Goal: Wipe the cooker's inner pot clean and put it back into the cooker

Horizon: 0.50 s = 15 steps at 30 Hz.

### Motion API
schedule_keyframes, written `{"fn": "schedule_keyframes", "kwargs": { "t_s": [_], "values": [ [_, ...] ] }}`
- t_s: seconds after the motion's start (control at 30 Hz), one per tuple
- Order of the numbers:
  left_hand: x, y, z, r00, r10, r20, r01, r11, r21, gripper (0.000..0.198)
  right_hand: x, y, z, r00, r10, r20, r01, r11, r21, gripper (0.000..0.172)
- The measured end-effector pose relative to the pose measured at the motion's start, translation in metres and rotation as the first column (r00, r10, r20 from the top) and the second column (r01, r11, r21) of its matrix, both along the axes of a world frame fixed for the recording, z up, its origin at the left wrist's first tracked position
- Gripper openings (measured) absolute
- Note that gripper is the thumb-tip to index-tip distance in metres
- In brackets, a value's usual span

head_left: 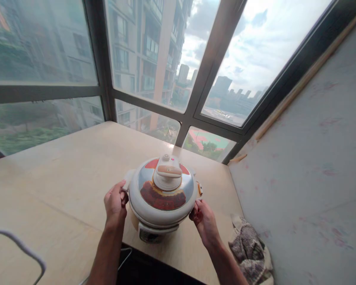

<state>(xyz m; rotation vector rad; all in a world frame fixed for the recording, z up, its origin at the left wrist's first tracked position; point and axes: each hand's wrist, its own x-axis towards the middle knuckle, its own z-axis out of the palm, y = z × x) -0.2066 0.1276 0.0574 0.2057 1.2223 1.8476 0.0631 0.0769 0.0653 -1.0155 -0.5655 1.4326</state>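
Observation:
An electric pressure cooker (pixel 163 215) stands on the pale wooden surface (pixel 77 174), its round lid (pixel 142 178) on top. A white lid handle (pixel 167 180) with a tan grip rises from the lid's middle. My left hand (pixel 115 199) is closed round the side handle at the cooker's left. On the other side my right hand (pixel 204 221) grips the cooker's right edge, just under the lid rim. The dark control panel (pixel 150 235) faces me at the lower front. Some fingertips of both hands are hidden by the cooker.
Framed windows (pixel 154 51) enclose the back and left. A patterned wall (pixel 308 178) runs along the right, with a crumpled cloth (pixel 247 247) at its foot. A white curved tube (pixel 23 247) shows at lower left. Something black (pixel 154 269) lies in front of the cooker.

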Motion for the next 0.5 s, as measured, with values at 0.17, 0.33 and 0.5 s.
{"fn": "schedule_keyframes", "kwargs": {
  "t_s": [0.17,0.33,0.5],
  "values": [
    [-0.059,0.013,0.003,0.985,0.170,-0.014,-0.170,0.985,-0.013,0.036,-0.058,0.031,0.003,0.987,0.160,-0.027,-0.160,0.987,0.016,0.053],
    [-0.110,0.032,0.003,0.944,0.311,-0.106,-0.321,0.943,-0.087,0.027,-0.108,0.059,0.001,0.966,0.248,-0.069,-0.246,0.969,0.028,0.052],
    [-0.152,0.059,0.002,0.886,0.379,-0.267,-0.412,0.908,-0.079,0.023,-0.150,0.078,-0.009,0.956,0.274,-0.105,-0.272,0.962,0.038,0.049]
  ]
}}
